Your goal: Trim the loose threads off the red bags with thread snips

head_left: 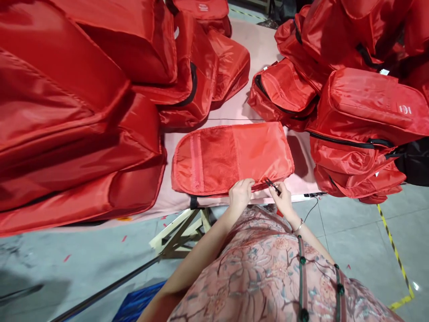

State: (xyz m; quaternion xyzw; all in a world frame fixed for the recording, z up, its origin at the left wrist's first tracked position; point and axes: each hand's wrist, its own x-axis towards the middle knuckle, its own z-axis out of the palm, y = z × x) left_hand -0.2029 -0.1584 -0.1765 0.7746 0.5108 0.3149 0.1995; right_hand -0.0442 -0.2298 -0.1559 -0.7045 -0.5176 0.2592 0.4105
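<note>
A flat red bag [214,156] with a mesh section lies on the pink-covered table [254,49], close to its front edge. At the bag's near edge, my left hand [240,194] pinches the red fabric. My right hand [284,199] is closed around small dark snips [274,187], whose tips touch the bag's near edge a little right of my left hand.
Red bags [127,98] are piled high at the left, and more red bags [362,116] are heaped at the right. A wooden trestle [182,232] stands below the table. Yellow-black tape [395,250] marks the floor at right.
</note>
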